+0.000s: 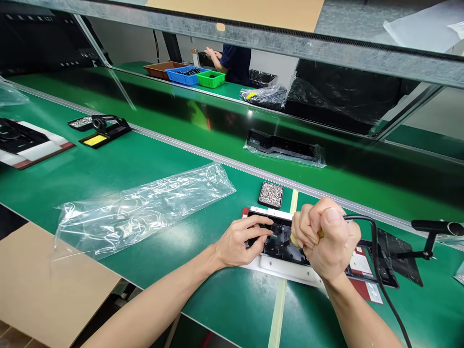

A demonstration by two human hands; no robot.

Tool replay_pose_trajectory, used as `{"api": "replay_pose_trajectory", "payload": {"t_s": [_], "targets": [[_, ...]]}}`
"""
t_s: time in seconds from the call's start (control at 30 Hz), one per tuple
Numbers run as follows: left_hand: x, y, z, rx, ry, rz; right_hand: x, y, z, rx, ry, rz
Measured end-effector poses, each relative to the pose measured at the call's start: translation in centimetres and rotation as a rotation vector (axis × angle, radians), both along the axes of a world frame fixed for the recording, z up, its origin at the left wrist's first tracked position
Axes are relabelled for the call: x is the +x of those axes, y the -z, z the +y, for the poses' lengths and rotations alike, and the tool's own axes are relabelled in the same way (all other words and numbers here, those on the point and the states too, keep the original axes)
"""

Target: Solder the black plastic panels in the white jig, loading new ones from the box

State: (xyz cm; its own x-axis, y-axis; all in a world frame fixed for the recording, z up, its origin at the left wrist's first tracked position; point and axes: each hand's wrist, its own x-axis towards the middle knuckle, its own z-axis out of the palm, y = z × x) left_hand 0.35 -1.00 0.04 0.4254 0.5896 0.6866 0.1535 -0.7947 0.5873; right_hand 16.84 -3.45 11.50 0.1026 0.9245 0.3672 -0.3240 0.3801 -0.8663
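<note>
The right hand (326, 239) is clenched around a corded tool (294, 240), its tip hidden, above a black panel (286, 249) lying in a white holder (290, 271) on the worktop (250, 304). The left hand (235, 244) reaches its fingertips onto the panel; whether they pinch anything, I cannot tell. With those fingertips so near, a slip of the tool could hurt them or mar the panel. The cord (374, 241), looping beside the right wrist, might snag and tug the tool sideways.
</note>
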Motion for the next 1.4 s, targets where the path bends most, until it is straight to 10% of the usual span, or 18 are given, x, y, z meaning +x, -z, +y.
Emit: {"api": "replay_pose_trajectory", "payload": {"t_s": [1.4], "targets": [[0.09, -0.02, -0.08, 0.001, -0.005, -0.003, -0.03, -0.12, -0.11, -0.02, 0.013, 0.041]]}}
